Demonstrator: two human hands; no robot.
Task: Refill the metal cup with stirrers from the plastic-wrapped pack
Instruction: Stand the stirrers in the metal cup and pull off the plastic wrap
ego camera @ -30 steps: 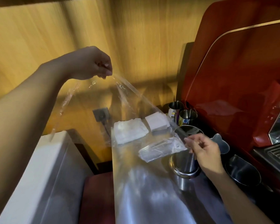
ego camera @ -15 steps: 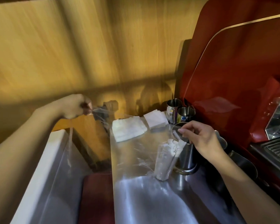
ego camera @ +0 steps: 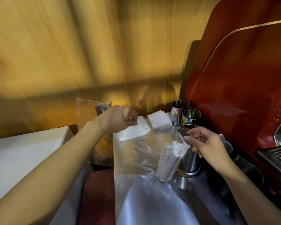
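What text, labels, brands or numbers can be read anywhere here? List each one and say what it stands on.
None can be read.
Metal jug by the red machine: a small blue patch that may be a label, too blurred to read.
Stirrer pack, pinched at its top by the right hand: no print visible on the clear wrap.
White napkin stacks: plain.
Left hand: closed on clear plastic, no print visible.

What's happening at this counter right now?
A person is restocking stirrers. The right hand pinches the top of a clear plastic-wrapped pack of white stirrers, standing it beside the tall metal cup. The left hand, closed, hovers over a stack of white napkins. No stirrers visibly in the cup yet.
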